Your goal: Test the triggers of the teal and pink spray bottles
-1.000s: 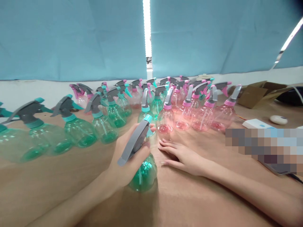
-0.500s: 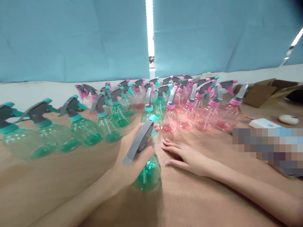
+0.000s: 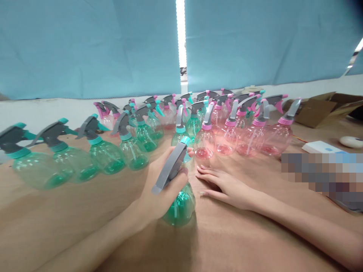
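Observation:
My left hand [image 3: 160, 185] is wrapped round the neck of a green spray bottle [image 3: 181, 209] with a grey trigger head and teal nozzle. The bottle stands upright or nearly so on the table, and my fingers partly hide its neck and trigger. My right hand [image 3: 224, 185] rests palm down on the wood, fingers apart, holding nothing. Just beyond its fingertips stands a pink spray bottle [image 3: 204, 145]. To the left of my left hand is a green spray bottle [image 3: 133, 153], the nearest in a row of green ones.
Several more pink bottles [image 3: 248, 141] and green bottles [image 3: 107, 156] fill the back and left of the wooden table [image 3: 227, 241]. An open cardboard box [image 3: 320, 111], a white box [image 3: 321, 147] and a white mouse-like object [image 3: 352, 142] lie to the right. A blue curtain [image 3: 90, 49] hangs behind.
The whole view has shifted slightly, so everything appears a little further right. My left hand keeps its grip on the green bottle, and my right hand stays flat on the table.

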The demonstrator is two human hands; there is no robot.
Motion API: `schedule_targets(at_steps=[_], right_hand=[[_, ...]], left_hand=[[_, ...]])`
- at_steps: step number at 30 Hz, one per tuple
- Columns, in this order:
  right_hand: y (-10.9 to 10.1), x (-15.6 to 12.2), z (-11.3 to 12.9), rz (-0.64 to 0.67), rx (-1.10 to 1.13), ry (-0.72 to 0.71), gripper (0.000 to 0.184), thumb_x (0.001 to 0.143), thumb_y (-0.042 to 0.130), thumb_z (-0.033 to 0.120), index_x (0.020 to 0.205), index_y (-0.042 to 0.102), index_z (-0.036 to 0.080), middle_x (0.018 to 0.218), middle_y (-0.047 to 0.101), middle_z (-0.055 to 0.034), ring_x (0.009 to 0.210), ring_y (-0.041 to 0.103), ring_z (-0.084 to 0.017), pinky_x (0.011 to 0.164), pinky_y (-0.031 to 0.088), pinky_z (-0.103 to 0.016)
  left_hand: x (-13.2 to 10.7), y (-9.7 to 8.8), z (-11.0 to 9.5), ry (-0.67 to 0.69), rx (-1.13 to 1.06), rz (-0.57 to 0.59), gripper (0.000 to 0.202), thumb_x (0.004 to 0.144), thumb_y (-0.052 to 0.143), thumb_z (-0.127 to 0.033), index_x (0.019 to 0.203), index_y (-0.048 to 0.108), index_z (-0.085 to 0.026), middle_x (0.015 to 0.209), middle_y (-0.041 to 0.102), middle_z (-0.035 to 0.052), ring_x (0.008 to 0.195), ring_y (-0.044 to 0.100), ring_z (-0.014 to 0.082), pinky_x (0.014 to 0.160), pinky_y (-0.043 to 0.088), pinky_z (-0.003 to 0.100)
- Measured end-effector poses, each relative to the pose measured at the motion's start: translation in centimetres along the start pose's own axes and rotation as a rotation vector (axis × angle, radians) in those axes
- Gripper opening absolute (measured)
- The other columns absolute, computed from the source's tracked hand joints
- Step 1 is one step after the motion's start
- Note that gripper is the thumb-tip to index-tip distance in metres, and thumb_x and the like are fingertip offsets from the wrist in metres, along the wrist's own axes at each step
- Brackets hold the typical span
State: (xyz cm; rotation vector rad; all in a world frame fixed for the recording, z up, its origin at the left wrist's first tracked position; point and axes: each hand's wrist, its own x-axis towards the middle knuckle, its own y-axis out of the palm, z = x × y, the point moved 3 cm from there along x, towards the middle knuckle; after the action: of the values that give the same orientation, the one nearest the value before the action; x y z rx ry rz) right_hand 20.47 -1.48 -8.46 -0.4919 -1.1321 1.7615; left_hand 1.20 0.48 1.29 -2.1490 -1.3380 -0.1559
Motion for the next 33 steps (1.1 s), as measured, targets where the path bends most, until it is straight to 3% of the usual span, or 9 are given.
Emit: schedule_targets(at_steps=[12, 19, 25, 29, 33], right_hand=[[0.11, 0.04, -0.21, 0.004, -0.008, -0.004, 0.064, 0.093, 0.045, 0.058, 0.143, 0.045, 0.017, 0.15, 0.039, -0.0117, 0.138, 0.036, -0.03, 0.112, 0.032, -0.049], [0.09, 0.01, -0.12, -0.004, -0.001, -0.007, 0.064, 0.093, 0.046, 0.058, 0.142, 0.046, 0.018, 0.15, 0.04, -0.0112, 0.138, 0.036, -0.029, 0.113, 0.032, -0.048], [0.06, -0.02, -0.01, -0.012, 0.001, -0.007, 0.063, 0.092, 0.048, 0.057, 0.142, 0.046, 0.019, 0.149, 0.041, -0.0113, 0.138, 0.036, -0.03, 0.113, 0.031, -0.049], [0.14, 0.01, -0.09, -0.007, -0.004, -0.014, 0.063, 0.092, 0.047, 0.057, 0.142, 0.046, 0.018, 0.149, 0.04, -0.0114, 0.138, 0.036, -0.029, 0.113, 0.031, -0.048], [0.17, 0.03, -0.25, -0.015, 0.006, -0.019, 0.062, 0.092, 0.048, 0.057, 0.142, 0.046, 0.019, 0.15, 0.04, -0.0105, 0.138, 0.035, -0.03, 0.112, 0.032, -0.049]], left_hand=[[0.11, -0.18, -0.45, -0.02, 0.024, 0.001, 0.023, 0.08, 0.048, -0.015, 0.1, 0.055, -0.023, 0.062, 0.036, -0.0067, 0.053, 0.035, 0.011, 0.054, 0.031, 0.026], [0.09, -0.62, -0.5, 0.025, 0.031, 0.043, 0.009, 0.08, 0.049, -0.02, 0.087, 0.054, -0.022, 0.061, 0.041, -0.0044, 0.06, 0.047, 0.0145, 0.052, 0.032, 0.027], [0.23, -0.69, -0.52, 0.08, 0.046, 0.025, 0.008, 0.078, 0.047, -0.019, 0.08, 0.055, -0.019, 0.079, 0.057, 0.0016, 0.073, 0.054, 0.0168, 0.058, 0.037, 0.029], [0.28, -0.66, -0.24, 0.076, 0.043, 0.023, 0.009, 0.078, 0.047, -0.018, 0.082, 0.055, -0.021, 0.077, 0.055, 0.0005, 0.073, 0.053, 0.0165, 0.059, 0.037, 0.029], [0.34, -0.52, 0.0, 0.033, 0.038, -0.012, 0.014, 0.078, 0.05, -0.017, 0.091, 0.055, -0.023, 0.066, 0.044, -0.004, 0.06, 0.046, 0.0133, 0.056, 0.034, 0.028]])
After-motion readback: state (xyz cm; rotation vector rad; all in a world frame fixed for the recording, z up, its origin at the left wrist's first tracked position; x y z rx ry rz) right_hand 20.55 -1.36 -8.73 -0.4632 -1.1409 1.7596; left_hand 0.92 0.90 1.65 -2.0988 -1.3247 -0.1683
